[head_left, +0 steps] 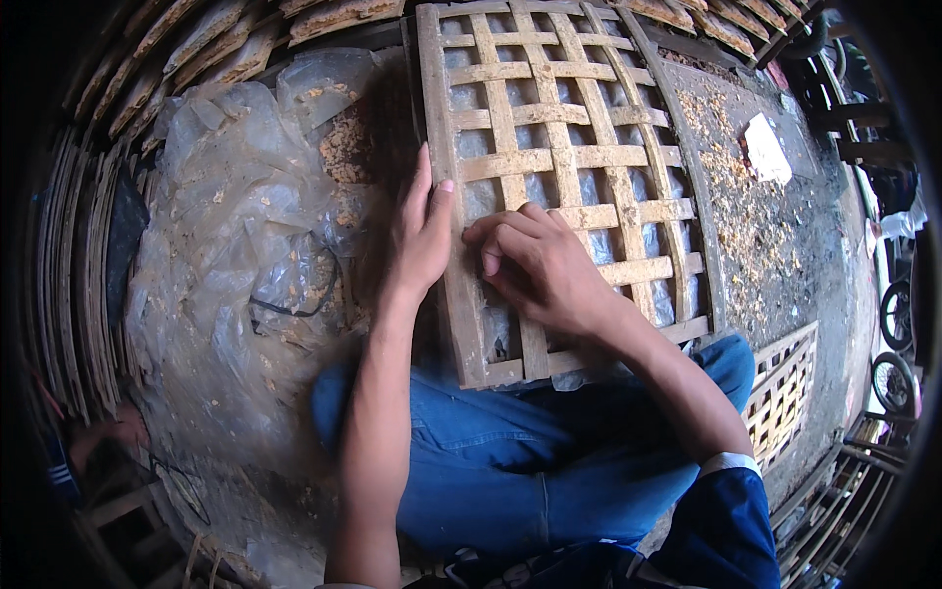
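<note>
Touching one rectangular tan wood-framed woven-slat panel (565, 184): one open left hand (422, 240); one curled right hand (546, 259), hold unclear.

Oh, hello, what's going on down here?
A person in blue trousers is working at a wooden frame of woven strips. The left hand is against the frame's left edge, and the right hand, fingers bent, is over the strips nearby; what its fingertips are doing is hard to tell. A crumpled plastic sheet lies to the left, and crumbs are scattered to the right.
</note>
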{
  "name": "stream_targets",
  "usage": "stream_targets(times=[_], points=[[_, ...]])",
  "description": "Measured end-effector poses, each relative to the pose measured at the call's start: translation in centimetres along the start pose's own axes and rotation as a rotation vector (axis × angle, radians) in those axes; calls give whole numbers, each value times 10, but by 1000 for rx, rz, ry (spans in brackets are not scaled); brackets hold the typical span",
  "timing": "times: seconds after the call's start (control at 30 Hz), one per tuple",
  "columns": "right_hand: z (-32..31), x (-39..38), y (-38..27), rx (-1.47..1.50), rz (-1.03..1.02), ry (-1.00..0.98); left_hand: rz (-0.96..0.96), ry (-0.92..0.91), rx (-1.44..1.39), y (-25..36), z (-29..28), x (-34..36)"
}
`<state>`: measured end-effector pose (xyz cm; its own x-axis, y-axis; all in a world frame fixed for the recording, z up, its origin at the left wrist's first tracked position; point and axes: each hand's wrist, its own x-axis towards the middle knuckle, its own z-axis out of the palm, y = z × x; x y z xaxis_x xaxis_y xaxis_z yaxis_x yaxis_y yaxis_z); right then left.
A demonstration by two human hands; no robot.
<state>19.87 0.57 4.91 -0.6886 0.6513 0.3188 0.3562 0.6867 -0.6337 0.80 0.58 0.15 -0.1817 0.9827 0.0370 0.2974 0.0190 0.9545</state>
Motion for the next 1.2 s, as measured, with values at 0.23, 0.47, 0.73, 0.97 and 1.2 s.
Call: stream_targets(times=[0.23,0.47,0.73,0.97,1.2], points=[[4,-2,-1,27,48,-19,-10,4,48,-4,0,2],[4,-4,-3,40,75,-36,-27,12,37,-3,1,1],[4,-8,-7,14,69,-100,-40,12,-17,-6,3,2],[1,-12,-15,22,59,-158,2,10,-39,-13,4,4],[4,-18,-14,42,35,-198,-5,6,-38,-12,3,3]])
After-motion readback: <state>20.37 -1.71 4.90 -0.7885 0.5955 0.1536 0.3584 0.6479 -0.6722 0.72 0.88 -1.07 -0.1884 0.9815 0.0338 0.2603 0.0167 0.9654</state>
